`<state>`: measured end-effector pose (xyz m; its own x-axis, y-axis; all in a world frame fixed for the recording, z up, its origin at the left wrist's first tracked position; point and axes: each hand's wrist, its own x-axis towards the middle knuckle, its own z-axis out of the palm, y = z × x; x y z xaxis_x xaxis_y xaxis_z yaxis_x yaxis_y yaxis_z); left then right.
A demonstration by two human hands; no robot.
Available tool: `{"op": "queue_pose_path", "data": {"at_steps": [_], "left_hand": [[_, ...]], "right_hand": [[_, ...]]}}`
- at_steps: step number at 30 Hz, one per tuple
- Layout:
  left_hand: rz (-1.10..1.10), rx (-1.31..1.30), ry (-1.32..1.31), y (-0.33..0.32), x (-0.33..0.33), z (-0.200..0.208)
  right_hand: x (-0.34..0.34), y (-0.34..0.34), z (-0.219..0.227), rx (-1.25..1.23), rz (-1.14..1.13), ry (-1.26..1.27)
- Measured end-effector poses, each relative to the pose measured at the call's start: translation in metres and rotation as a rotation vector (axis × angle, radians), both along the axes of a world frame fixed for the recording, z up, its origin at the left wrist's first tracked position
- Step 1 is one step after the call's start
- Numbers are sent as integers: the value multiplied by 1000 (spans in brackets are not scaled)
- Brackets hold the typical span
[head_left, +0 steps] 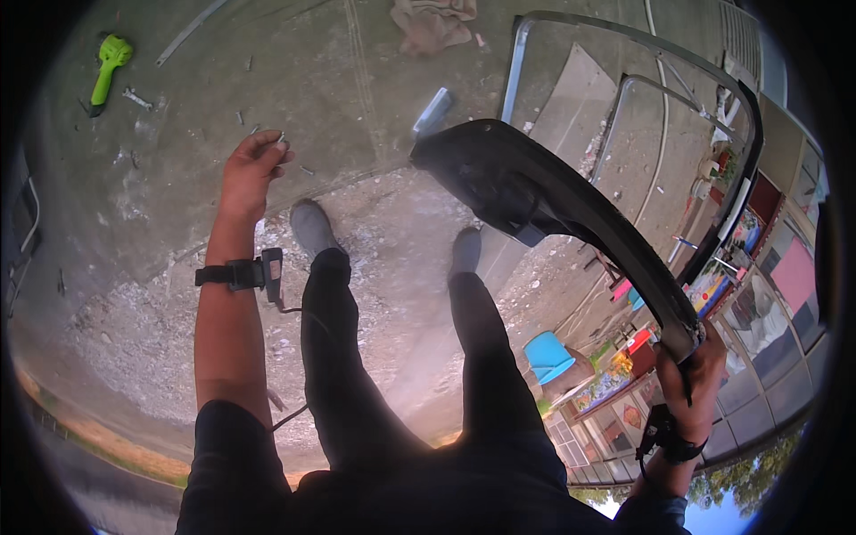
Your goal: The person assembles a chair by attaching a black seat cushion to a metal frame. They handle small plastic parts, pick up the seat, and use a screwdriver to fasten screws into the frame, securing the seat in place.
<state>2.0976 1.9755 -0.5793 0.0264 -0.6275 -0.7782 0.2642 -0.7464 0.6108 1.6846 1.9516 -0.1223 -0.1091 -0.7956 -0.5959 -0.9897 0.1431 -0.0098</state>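
My left hand (257,171) is held out over the floor, its thumb and fingers pinched on a small screw-like metal piece (282,137), of which only the tip shows. My right hand (692,370), at the lower right, grips one end of a long curved black panel (571,201), shaped like a mudguard. From that hand the panel arcs up and left, and its broad far end reaches past my right foot. A small bracket-like part sticks out of its underside. Both wrists wear black straps with small devices.
On the floor at the upper left lie a lime-green power tool (109,71), a small wrench-like metal piece (136,98) and several loose screws. A metal frame (624,31) stands at the upper right. Farther off are a cloth (432,25), a clear plastic piece (434,111) and a blue bucket (548,357).
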Motion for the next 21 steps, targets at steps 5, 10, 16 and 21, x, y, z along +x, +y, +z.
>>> {"op": "queue_pose_path", "data": {"at_steps": [5, 10, 16, 21], "left_hand": [[-62, 211, -313, 61, 59, -83], [-348, 153, -775, 106, 111, -158], [-631, -118, -1239, 48, 95, -165], [-652, -123, -1193, -3, 60, -153]], "right_hand": [[-53, 18, 22, -10, 37, 52], [-90, 12, 35, -59, -261, 79], [-36, -4, 40, -35, -421, 406], [4, -20, 17, -30, -242, 237]]}}
